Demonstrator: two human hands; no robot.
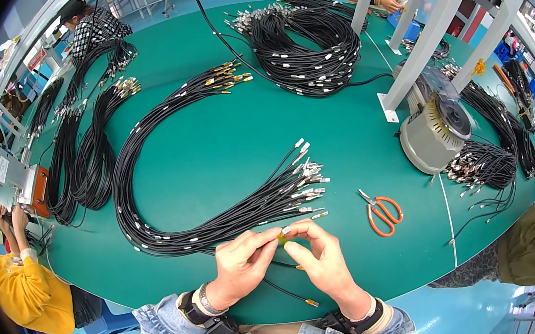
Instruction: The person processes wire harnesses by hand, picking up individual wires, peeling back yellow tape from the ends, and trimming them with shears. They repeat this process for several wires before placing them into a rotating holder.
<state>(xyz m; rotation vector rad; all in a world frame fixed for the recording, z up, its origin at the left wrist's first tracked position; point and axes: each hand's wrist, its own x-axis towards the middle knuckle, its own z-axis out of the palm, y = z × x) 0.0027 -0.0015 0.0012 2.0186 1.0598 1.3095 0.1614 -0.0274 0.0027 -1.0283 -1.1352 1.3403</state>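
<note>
Left hand (239,265): your fingers (258,240) grasp a small yellow piece (283,237), partly hidden by the grip.
Right hand (322,262): your thumb and forefinger close on the same piece from the other side.
Yellow piece: between your fingertips, just beyond the white-tagged ends of the curved black cable bundle (168,241).
Orange-handled scissors (384,216): on the green surface (238,137), right of that bundle, blades slightly parted.
Yellow-tipped cable end (311,302): below your hands.

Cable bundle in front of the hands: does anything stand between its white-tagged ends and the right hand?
Nothing visible does: the white-tagged ends lie just beyond the right hand. The orange-handled scissors lie to the right of those ends, outside that gap.
</note>
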